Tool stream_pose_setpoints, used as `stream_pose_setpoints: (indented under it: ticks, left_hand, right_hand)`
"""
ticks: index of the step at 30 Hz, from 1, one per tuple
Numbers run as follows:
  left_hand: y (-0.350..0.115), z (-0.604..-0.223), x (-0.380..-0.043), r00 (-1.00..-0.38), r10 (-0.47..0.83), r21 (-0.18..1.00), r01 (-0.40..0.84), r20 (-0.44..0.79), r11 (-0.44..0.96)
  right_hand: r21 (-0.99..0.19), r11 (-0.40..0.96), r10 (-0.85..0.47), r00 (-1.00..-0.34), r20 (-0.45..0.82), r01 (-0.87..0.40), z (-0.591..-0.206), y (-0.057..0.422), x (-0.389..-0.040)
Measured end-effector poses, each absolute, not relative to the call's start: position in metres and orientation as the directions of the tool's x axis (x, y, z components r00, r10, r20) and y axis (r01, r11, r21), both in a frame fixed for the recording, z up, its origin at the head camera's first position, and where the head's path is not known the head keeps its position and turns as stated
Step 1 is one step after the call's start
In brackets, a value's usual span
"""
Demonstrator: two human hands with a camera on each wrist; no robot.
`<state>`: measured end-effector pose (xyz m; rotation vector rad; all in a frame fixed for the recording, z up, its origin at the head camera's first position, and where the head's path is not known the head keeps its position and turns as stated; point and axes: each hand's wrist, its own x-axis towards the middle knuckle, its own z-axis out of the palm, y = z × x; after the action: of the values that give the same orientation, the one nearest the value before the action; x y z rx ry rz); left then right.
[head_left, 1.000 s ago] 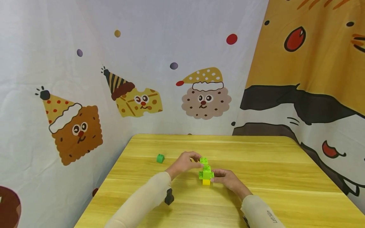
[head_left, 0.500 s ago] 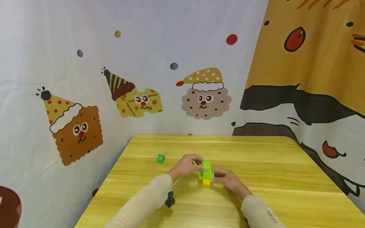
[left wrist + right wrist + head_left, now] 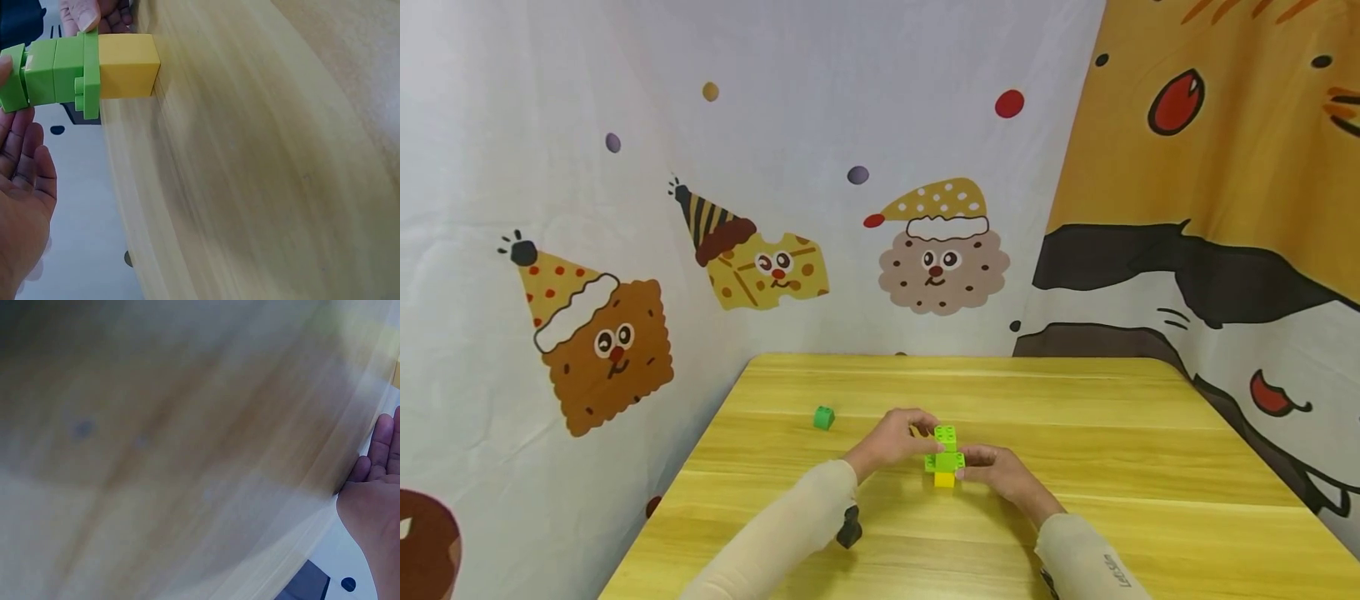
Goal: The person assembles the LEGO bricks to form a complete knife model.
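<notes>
A toy brick tower stands on the wooden table, with a yellow brick (image 3: pixel 128 65) at its base. Above that sit a wide light green plate (image 3: pixel 92 81) and two light green bricks (image 3: pixel 53 70). My left hand (image 3: pixel 895 435) pinches the topmost light green brick (image 3: pixel 945 434) between thumb and fingers. The left wrist view shows a thin, slightly slanted gap under that brick. From the right, my right hand (image 3: pixel 1000 472) grips the plate's end, its thumb on the plate. In the right wrist view, only part of this hand (image 3: pixel 381 481) shows, at the edge.
A darker green brick (image 3: pixel 823 417) with a curved side lies on the table (image 3: pixel 1075 417), to the left and farther back. Behind the table hangs a curtain (image 3: pixel 820 125) printed with cartoon figures. A black wrist device (image 3: pixel 849 527) hangs below my left sleeve.
My left hand has moved right and slightly down, bringing the top brick from left of the tower to over its upper bricks. The right hand has stayed at the plate.
</notes>
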<state>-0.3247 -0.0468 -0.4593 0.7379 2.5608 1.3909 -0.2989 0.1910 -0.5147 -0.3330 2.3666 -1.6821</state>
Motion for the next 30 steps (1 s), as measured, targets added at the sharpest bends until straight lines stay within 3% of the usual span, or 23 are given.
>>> stream_pose_setpoints:
  ticks: [18,30]
  left_hand:
    - [-0.0443,-0.4621,-0.3194,-0.875,0.46,0.855,0.347,0.148,0.386]
    - [-0.0437,-0.4582,-0.321,-0.863,0.479,0.811,0.394,0.163,0.433]
  right_hand:
    - [-0.948,0.313,-0.316,-0.948,-0.049,-0.055,-0.5133,0.1902,-0.2993]
    - [-0.939,0.339,-0.311,-0.949,-0.055,-0.057,-0.514,0.191,-0.2994]
